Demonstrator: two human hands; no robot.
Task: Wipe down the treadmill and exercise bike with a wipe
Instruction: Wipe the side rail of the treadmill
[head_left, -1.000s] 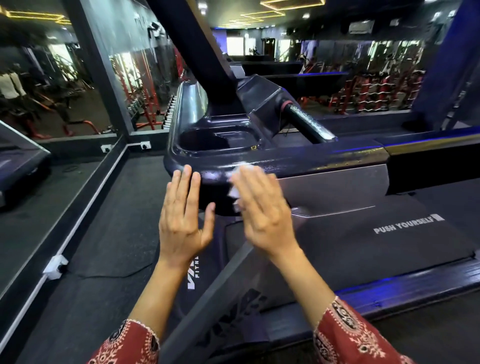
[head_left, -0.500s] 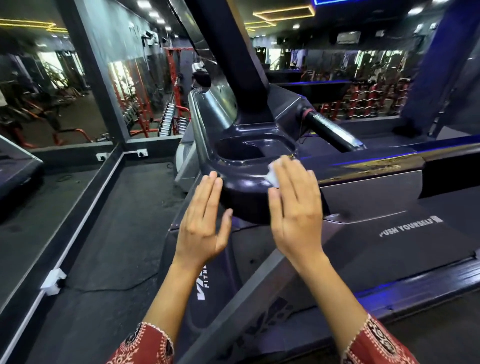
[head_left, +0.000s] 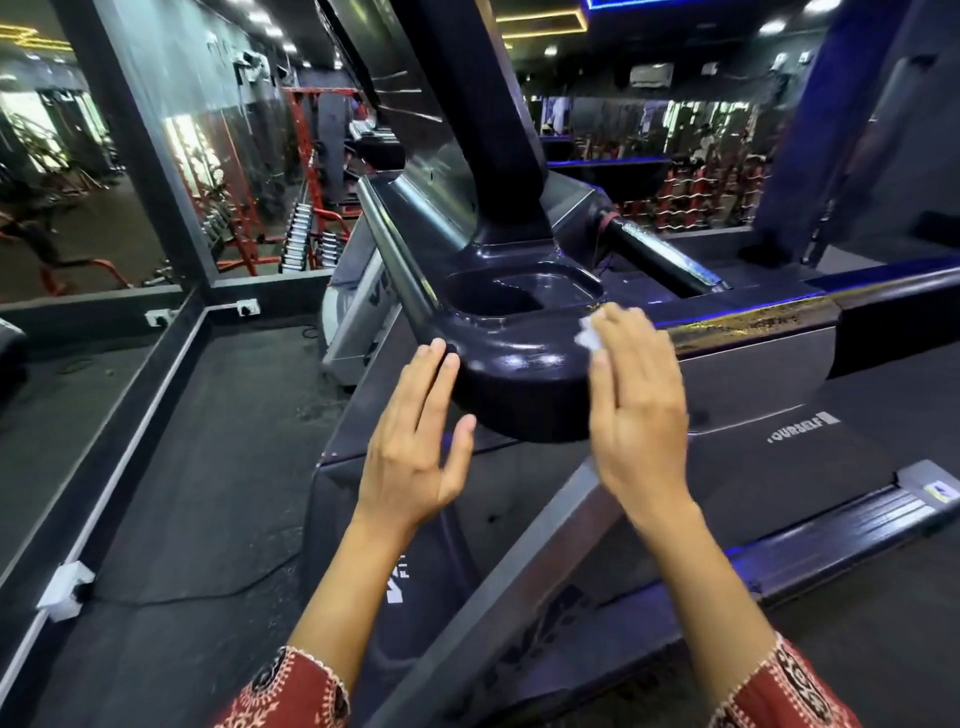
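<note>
Straight fingers of my right hand (head_left: 639, 415) press the white wipe (head_left: 589, 336) flat on the treadmill console (head_left: 519, 358), just right of the cup holder (head_left: 524, 293). My left hand (head_left: 410, 441) is spread, holding nothing, with its fingertips at the console's left corner. A thick upright (head_left: 483, 130) rises behind the holder, and a handlebar (head_left: 670, 260) juts beyond.

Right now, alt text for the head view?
A person's right hand presses a white wipe against the rim of the cup-holder tray on a dark treadmill. The left hand is open beside the tray's rounded corner.
</note>
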